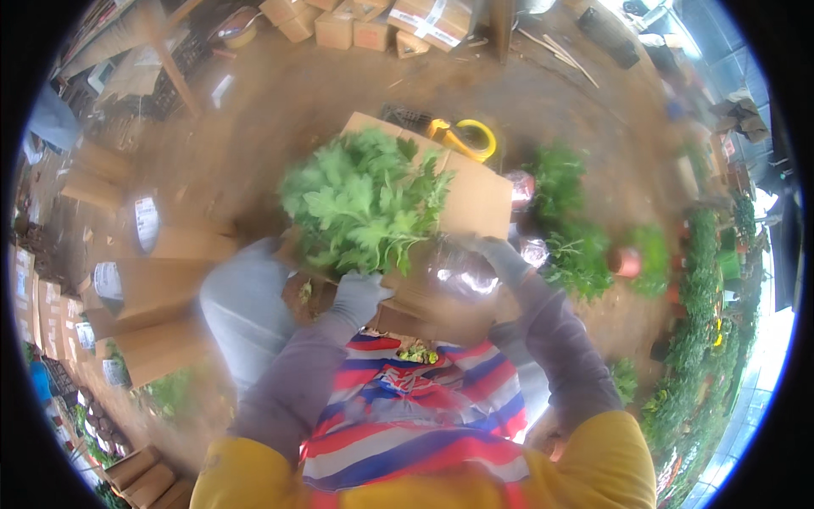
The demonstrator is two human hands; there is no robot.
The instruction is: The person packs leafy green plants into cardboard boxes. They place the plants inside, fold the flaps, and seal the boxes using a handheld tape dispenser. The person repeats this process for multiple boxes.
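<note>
A leafy green potted plant (360,204) lies on its side in front of me. Its foliage points left, and its base (465,270) is wrapped in shiny clear plastic. My left hand (358,297), in a grey glove, is closed at the lower edge of the leaves, its fingertips partly hidden there. My right hand (502,257), also gloved, curls round the far right end of the wrapped base. Beneath the plant is an open cardboard box (476,199), one flap spreading to the right. A yellow tape dispenser (465,140) rests just beyond that flap.
More potted plants (560,229) lie on the brown floor to the right, near a long row of greenery (699,314). Open cardboard boxes (165,284) stand at the left, and closed cartons (335,30) sit at the back. Thin sticks (560,55) lie at the far right.
</note>
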